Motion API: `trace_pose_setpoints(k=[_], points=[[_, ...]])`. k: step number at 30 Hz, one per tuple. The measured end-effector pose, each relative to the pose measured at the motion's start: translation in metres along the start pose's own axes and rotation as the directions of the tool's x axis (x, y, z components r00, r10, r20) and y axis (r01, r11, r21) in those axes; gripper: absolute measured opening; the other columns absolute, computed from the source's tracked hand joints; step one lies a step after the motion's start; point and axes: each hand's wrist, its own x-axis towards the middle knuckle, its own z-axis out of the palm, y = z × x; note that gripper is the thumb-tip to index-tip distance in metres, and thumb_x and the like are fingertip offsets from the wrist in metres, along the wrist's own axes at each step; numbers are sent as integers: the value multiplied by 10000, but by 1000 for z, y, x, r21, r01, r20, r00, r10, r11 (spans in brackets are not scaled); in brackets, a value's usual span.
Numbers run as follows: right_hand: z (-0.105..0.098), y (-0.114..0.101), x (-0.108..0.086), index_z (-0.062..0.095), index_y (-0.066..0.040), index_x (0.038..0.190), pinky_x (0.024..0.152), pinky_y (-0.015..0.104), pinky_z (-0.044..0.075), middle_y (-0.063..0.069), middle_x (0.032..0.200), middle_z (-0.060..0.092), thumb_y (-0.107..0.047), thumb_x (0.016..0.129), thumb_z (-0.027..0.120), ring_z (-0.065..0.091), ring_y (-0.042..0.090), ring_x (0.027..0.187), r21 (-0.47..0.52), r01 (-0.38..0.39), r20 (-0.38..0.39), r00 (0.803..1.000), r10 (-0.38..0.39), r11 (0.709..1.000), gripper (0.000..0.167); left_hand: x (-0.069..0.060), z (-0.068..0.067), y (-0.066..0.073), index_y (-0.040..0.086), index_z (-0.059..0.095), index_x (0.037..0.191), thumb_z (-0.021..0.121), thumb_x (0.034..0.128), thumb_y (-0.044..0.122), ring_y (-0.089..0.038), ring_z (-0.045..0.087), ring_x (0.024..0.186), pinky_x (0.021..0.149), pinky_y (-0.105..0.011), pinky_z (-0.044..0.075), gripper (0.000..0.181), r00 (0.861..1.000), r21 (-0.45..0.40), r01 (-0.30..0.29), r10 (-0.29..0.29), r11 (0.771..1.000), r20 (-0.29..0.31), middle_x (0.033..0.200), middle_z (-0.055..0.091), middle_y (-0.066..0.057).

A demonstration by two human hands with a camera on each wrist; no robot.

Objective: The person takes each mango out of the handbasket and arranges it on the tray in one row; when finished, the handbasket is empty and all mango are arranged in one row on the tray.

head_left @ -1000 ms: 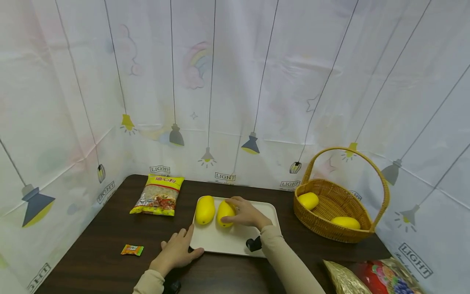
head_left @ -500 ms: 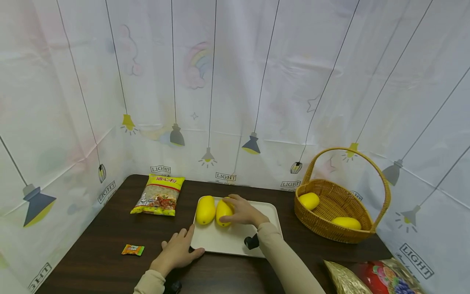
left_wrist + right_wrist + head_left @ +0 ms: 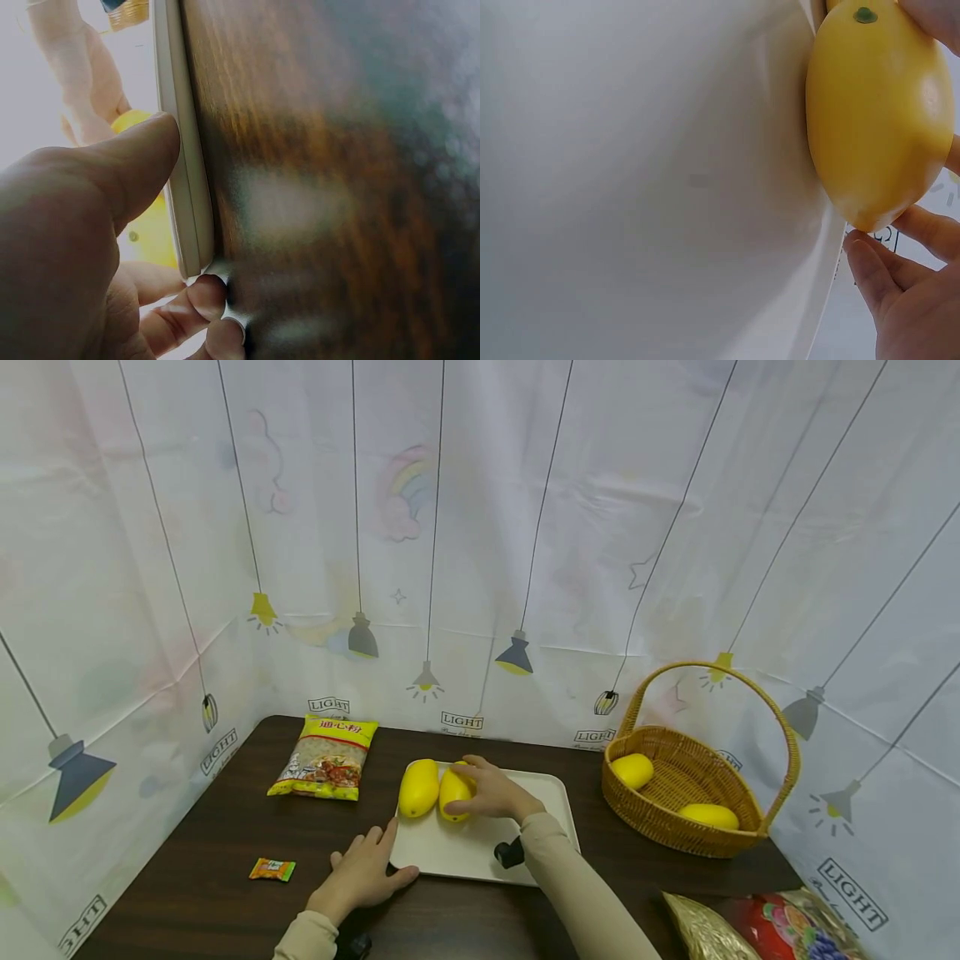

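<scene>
Two yellow mango-like fruits lie side by side on a cream tray. My right hand has its thumb and fingers round the right fruit; the right wrist view shows this fruit on the tray with fingertips of the hand at its end. The left fruit is close beside it. With fingers spread, my left hand touches the tray's near left corner. In the left wrist view, the thumb of that hand lies along the tray rim.
A wicker basket holding two more yellow fruits stands at the right. At the back left lies a yellow food bag, with a small orange-green packet nearer the front. A gold and red bag is at the near right.
My right hand and the fruit it grips have shifted slightly left, narrowing the space to the other fruit. The left hand has stayed at the tray corner.
</scene>
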Motion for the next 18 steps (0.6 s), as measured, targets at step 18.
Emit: trace_pose_setpoints(k=[18], points=[[-1,1,0,480,-236,1503,1166,594,345,147,1642,301,-596,808,741,340,398,1497,4,-9,-7,1000,9,1000,825,-3,-4,5,114,335,1578,660,879,634,-420,514,1239,879,-708,365,930,1000,-4,4,-4,1000,9,1423,508,-182]])
